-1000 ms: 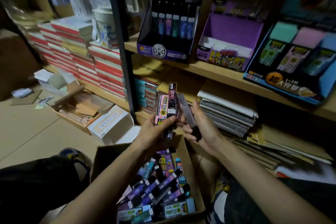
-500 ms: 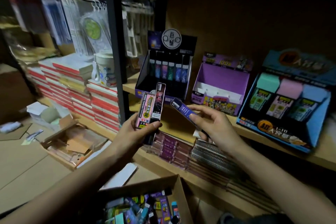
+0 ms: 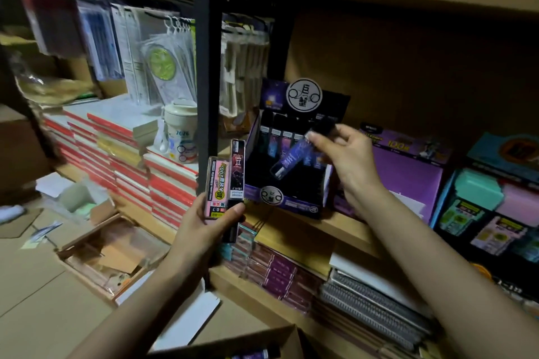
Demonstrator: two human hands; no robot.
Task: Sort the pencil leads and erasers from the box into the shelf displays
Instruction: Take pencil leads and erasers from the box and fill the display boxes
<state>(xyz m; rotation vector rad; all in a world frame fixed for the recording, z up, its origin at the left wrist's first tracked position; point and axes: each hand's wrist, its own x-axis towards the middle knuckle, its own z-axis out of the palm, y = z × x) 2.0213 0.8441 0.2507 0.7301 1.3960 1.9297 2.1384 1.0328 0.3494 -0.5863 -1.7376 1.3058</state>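
Fingertips (image 3: 312, 135) of the right hand (image 3: 350, 160) pinch a slim purple plastic lead case (image 3: 291, 159), tilted, over the black-and-purple cardboard display (image 3: 291, 202) at the wooden shelf's (image 3: 335, 227) front edge. The left hand (image 3: 204, 230) grips a flat pink lead pack (image 3: 216, 186) and a slim dark lead case (image 3: 236, 169) upright, beside the display's left corner.

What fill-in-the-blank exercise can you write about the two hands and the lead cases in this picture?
1. The right hand pinches the blue lead case in front of the display box whose colour is mainly ____.
2. The left hand grips a dark lead case and, beside it, a ____ one.
3. On the shelf, the purple display box stands on the ____ side of that first box.

Missing words: black; pink; right.
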